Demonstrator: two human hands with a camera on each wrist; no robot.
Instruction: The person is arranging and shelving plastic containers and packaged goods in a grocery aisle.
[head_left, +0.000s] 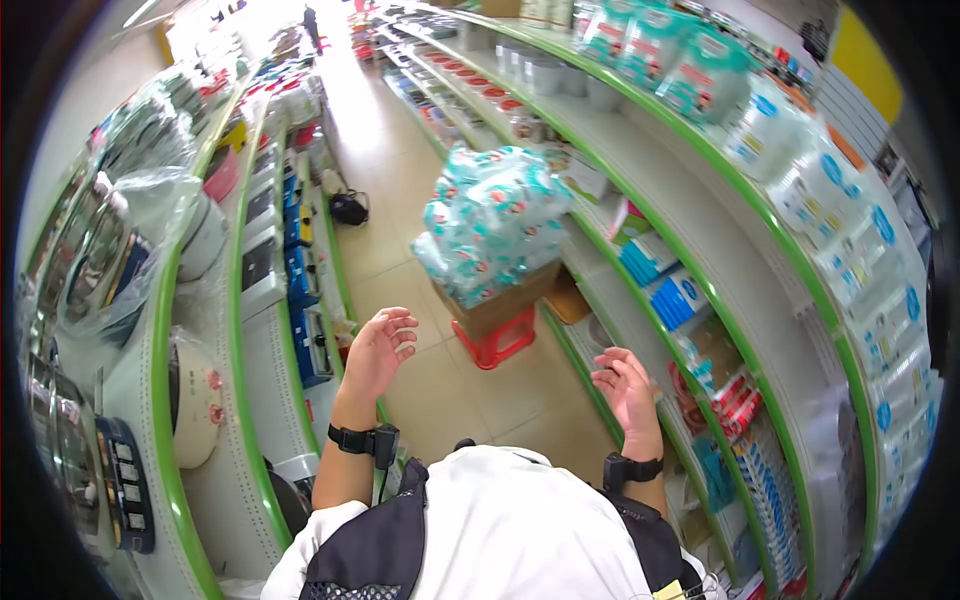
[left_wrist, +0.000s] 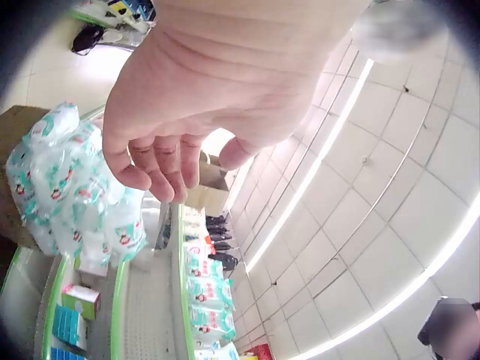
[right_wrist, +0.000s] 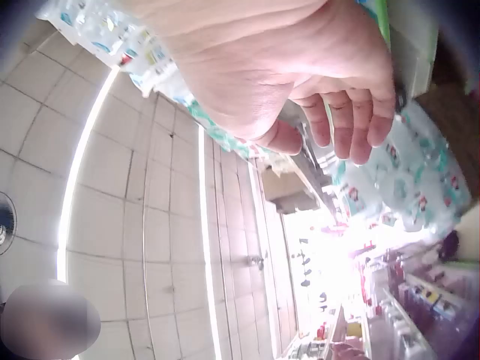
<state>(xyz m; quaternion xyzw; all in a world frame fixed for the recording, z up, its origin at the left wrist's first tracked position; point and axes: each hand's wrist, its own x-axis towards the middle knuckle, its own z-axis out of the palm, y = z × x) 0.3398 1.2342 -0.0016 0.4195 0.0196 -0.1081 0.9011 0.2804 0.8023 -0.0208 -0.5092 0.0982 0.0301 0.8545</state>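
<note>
Both hands are raised over the aisle, holding nothing. In the head view the left hand [head_left: 375,352] is at centre left, its fingers loosely bent; the right hand [head_left: 630,395] is near the right shelves, also with relaxed fingers. Beyond them, a pile of clear packs with teal print [head_left: 495,220] sits on a cardboard box [head_left: 500,308], which rests on a red stool [head_left: 497,343]. The left wrist view shows the left hand [left_wrist: 202,105] with the packs [left_wrist: 75,187] to its left. In the right wrist view, the packs [right_wrist: 401,176] appear below and right of the right hand [right_wrist: 300,82].
Green-edged shelves stand on both sides, the left ones [head_left: 165,400] with pans and boxed goods, the right ones [head_left: 690,270] with packs and small boxes. Tiled floor [head_left: 400,270] runs between them. A black bag [head_left: 349,207] lies on the floor by the left shelves.
</note>
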